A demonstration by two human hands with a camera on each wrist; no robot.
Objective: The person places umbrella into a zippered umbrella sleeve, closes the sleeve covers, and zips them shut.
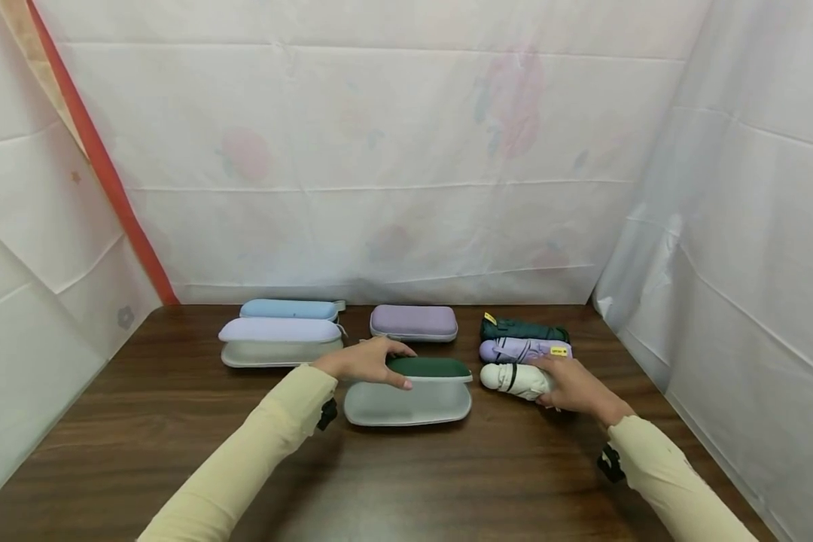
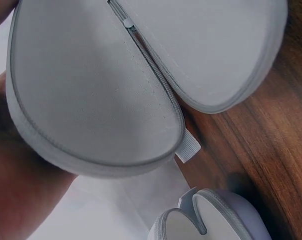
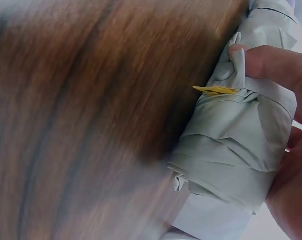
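An unzipped hard case with a green lid (image 1: 433, 367) and pale grey inside (image 1: 406, 405) lies at the middle of the table. My left hand (image 1: 369, 361) holds that lid raised, thumb at its front edge and fingers behind; in the left wrist view the grey lining (image 2: 91, 95) hides most of the fingers. To the right, my right hand (image 1: 576, 382) grips a folded white umbrella (image 1: 518, 379) by its wrapped canopy. The right wrist view shows a thumb at the closing strap of the umbrella (image 3: 230, 135), near a small yellow tag (image 3: 215, 90).
Behind the white umbrella lie a folded purple umbrella (image 1: 515, 349) and a dark green one (image 1: 525, 330). A closed purple case (image 1: 413, 321) sits at the back. Left of it are an open lavender case (image 1: 278, 330) and a blue case (image 1: 287, 308). White sheets (image 1: 379, 150) enclose the table.
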